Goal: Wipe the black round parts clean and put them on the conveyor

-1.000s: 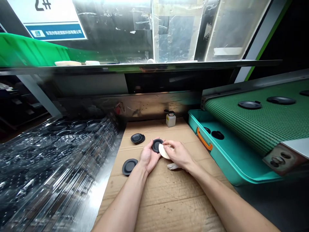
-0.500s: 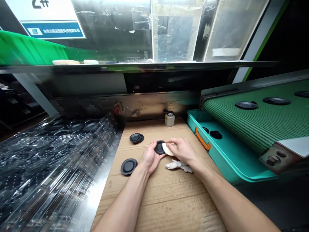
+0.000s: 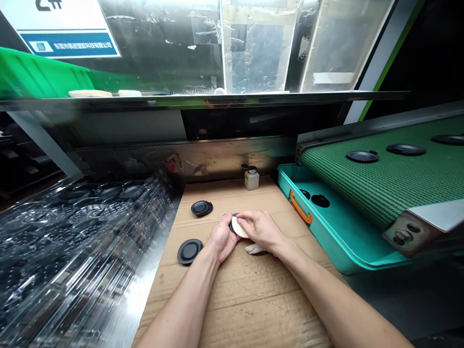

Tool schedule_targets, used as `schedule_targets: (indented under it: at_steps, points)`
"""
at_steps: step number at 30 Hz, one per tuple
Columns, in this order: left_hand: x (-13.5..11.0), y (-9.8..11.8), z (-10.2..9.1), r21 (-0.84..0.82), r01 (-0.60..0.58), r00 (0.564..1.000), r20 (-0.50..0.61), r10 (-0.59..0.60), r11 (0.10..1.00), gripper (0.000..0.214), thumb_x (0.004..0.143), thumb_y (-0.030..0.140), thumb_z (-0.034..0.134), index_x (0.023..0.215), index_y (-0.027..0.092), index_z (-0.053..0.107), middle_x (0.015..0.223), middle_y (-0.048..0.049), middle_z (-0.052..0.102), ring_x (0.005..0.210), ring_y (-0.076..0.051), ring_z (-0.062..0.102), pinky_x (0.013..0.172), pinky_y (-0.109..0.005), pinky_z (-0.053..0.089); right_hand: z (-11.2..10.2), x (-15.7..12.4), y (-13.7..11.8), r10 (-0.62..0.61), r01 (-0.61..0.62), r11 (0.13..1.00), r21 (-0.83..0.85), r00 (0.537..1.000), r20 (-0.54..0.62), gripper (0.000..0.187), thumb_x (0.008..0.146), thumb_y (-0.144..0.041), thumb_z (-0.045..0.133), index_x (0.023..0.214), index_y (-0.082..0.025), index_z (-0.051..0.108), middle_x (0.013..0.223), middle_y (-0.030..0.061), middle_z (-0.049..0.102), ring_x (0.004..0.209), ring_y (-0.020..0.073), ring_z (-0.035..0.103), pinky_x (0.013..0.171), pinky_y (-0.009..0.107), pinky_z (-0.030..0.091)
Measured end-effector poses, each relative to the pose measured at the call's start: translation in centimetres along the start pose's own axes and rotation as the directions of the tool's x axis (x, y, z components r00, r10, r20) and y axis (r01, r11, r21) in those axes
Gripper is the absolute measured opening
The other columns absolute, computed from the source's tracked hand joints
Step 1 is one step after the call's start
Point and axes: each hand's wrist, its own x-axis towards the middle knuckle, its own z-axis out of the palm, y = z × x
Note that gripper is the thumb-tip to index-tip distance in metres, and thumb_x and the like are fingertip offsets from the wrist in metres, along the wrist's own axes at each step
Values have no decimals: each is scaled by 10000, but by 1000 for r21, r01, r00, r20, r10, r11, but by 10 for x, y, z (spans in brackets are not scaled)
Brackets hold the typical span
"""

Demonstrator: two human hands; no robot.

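A person's left hand cupped a black rubber disc near the middle of a cardboard sheet, the palm curled narrowly to prop it against a white pad pinched in the right hand, its fingers pressing the pad onto the disc's face. A crumpled white rag lay just under the right hand. Within the left hand's reach, a stack of discs sat toward the far edge and a single disc near the left edge. A small capped bottle stood at the far edge, beside a teal tray under a green conveyor belt.
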Motion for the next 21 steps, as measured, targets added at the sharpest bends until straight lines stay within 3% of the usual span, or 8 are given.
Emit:
schedule_targets:
  at_steps: [3,9,15,19,21]
  points:
    - [-2,3,1,-38,24,999,23,-23,999,286,937,265,396,938,96,626,951,-143,688,963,-232,649,918,-396,507,2,-2,-5,-39,47,995,-93,996,83,309,902,-416,449,1032,-321,713,882,-5,722,794,175,643,734,266,467]
    - [-4,4,2,-31,50,998,24,-50,998,318,948,276,371,1063,95,606,1040,-146,680,1002,-238,641,932,-435,497,12,8,-14,216,-240,885,-398,971,-105,443,966,-476,290,1364,-382,460,886,83,705,810,236,655,755,354,445]
    - [-4,3,0,-93,57,998,34,-54,994,330,949,276,358,993,81,620,1074,-175,673,1044,-238,631,964,-404,484,19,3,-18,107,-88,888,-451,994,18,424,963,-494,260,1335,-444,458,862,69,700,762,252,657,700,359,442]
    - [-2,2,1,-66,30,999,16,-29,997,324,950,264,363,1055,83,611,1090,-170,673,1054,-241,626,949,-431,494,17,7,-14,235,-247,841,-481,968,-87,450,971,-479,255,1368,-383,444,842,100,695,779,245,658,715,347,435]
    - [-2,1,1,-56,15,1000,3,-14,998,323,949,254,362,1053,76,611,1076,-173,676,1048,-242,629,938,-433,502,17,9,-13,232,-242,841,-483,969,-81,453,970,-477,262,1380,-380,428,842,97,696,787,242,659,724,343,434]
